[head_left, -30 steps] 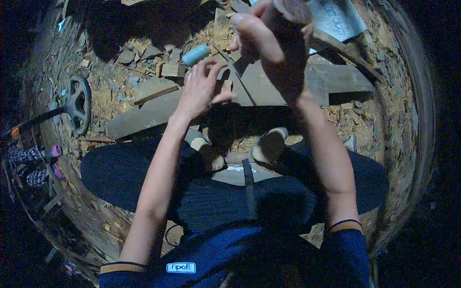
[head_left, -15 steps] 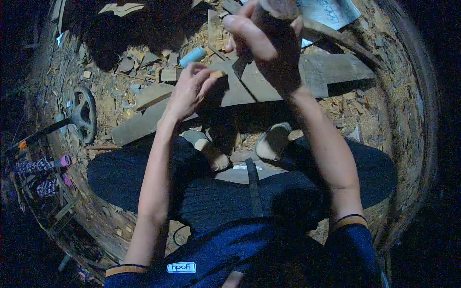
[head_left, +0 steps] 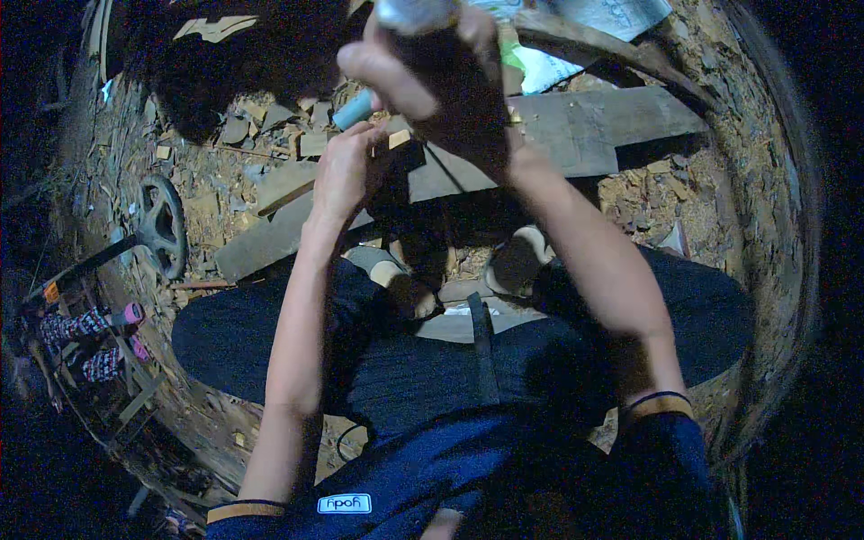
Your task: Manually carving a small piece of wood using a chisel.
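Observation:
My right hand is raised over the work, its fingers wrapped round a thick, dark tool with a pale, round end. Its working part is hidden behind the hand, so I cannot tell the tool's exact kind. Below and to the left, my left hand pinches a small pale wood block at the surface of a broad grey wooden plank. Just beyond my left fingers lies a blue-grey cylinder. The near side of the plank faces my feet.
Wood chips and offcuts litter the ground. A dark spoked wheel stands at left, with a person's checked clothing beyond. Farther right lie a long stick and a pale printed sheet. My shoes are near the plank.
My right hand and the tool have moved left and nearer my left hand. A dark blade-like part seen below the right hand earlier is now hidden. My left hand stays about in place.

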The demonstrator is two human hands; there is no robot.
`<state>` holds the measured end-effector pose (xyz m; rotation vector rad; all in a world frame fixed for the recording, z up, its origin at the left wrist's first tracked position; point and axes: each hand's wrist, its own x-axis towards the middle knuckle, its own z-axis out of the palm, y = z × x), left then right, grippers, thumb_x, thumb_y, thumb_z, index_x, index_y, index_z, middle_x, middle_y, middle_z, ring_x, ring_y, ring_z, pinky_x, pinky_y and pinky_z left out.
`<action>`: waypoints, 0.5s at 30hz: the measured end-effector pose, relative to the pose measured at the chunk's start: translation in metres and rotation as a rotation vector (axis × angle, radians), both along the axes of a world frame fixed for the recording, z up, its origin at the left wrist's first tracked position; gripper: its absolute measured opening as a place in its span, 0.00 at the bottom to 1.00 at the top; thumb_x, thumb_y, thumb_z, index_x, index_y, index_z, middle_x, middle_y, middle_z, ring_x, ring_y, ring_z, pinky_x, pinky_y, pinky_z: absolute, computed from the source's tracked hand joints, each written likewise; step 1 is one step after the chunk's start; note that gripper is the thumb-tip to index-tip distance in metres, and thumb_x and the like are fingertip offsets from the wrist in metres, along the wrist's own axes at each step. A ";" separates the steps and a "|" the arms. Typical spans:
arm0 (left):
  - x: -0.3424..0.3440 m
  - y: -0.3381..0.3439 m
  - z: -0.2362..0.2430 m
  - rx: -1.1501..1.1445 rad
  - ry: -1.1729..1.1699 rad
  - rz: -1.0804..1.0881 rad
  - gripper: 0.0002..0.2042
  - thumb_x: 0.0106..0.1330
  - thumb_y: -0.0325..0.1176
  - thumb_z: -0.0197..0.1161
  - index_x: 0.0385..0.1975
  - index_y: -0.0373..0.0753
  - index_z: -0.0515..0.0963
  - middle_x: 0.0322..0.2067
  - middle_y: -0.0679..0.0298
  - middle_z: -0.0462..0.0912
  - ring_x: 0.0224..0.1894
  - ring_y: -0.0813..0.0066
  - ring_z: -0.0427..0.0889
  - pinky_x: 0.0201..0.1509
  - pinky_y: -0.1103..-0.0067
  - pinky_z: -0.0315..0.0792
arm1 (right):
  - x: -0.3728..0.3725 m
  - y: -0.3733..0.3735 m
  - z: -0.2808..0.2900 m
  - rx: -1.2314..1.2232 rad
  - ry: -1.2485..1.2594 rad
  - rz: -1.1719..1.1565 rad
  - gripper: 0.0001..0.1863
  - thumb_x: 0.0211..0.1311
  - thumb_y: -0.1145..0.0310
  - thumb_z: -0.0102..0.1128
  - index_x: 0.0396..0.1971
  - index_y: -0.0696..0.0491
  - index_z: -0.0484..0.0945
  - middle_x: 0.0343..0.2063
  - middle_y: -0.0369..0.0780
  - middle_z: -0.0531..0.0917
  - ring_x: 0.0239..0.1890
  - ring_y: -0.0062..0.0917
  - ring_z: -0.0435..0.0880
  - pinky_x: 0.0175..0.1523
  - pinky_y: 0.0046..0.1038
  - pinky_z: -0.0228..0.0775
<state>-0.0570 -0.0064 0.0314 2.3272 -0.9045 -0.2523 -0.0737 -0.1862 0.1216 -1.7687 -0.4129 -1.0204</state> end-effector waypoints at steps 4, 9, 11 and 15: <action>-0.003 0.000 0.010 -0.122 0.003 0.042 0.15 0.50 0.19 0.59 0.40 0.36 0.80 0.36 0.53 0.80 0.39 0.50 0.80 0.41 0.66 0.73 | 0.002 0.006 0.012 -0.145 -0.059 -0.077 0.06 0.53 0.65 0.63 0.23 0.50 0.78 0.17 0.34 0.76 0.24 0.25 0.77 0.35 0.29 0.65; -0.002 0.002 0.010 0.135 0.048 0.013 0.15 0.49 0.17 0.57 0.38 0.36 0.80 0.38 0.51 0.80 0.40 0.48 0.79 0.42 0.64 0.72 | 0.008 0.019 0.007 0.185 0.139 0.322 0.10 0.47 0.72 0.63 0.31 0.56 0.74 0.23 0.37 0.76 0.24 0.21 0.76 0.29 0.24 0.69; -0.003 0.005 0.009 0.100 0.036 0.025 0.15 0.49 0.17 0.56 0.38 0.36 0.80 0.38 0.50 0.80 0.41 0.47 0.79 0.42 0.64 0.73 | 0.011 0.023 0.013 0.075 0.142 0.191 0.09 0.47 0.69 0.63 0.29 0.55 0.75 0.20 0.36 0.76 0.22 0.21 0.76 0.27 0.24 0.68; -0.005 0.001 0.005 0.026 -0.053 0.021 0.15 0.50 0.18 0.56 0.38 0.36 0.80 0.36 0.48 0.81 0.40 0.46 0.79 0.41 0.62 0.73 | 0.012 0.022 0.009 -0.118 0.149 -0.011 0.06 0.48 0.65 0.65 0.24 0.51 0.79 0.15 0.34 0.76 0.18 0.24 0.74 0.24 0.27 0.64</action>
